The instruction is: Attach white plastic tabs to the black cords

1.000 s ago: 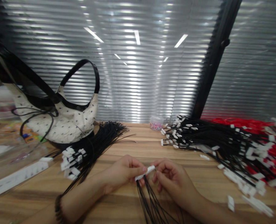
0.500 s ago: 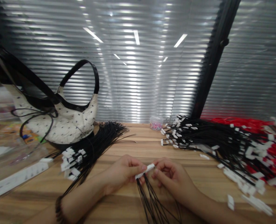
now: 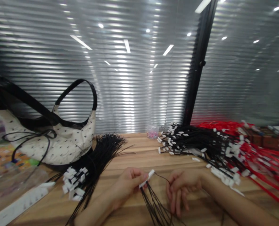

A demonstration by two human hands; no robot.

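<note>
Near the front centre, my left hand [image 3: 130, 183] pinches a narrow white connector [image 3: 150, 176], tilted up to the right. Thin black wires [image 3: 153, 201] hang from its underside toward the bottom edge. One black wire leaves the connector's right end and curves over to my right hand [image 3: 180, 188]. That hand is turned downward, its thumb and forefinger closed around the wire and the other fingers hanging loosely. The wire's far end cannot be made out.
At left lie a patterned bag [image 3: 66, 141], a black wire bundle [image 3: 104, 153] with white connectors [image 3: 73, 182], and a white strip [image 3: 21, 204]. A small clear tub [image 3: 152, 131] stands at the back. Black wires [image 3: 200, 138] and red wires [image 3: 269, 157] spread at right.
My right hand has moved right, away from the connector, and turned downward, drawing a wire with it. My left hand still holds the connector. The camera view has shifted up and to the right.
</note>
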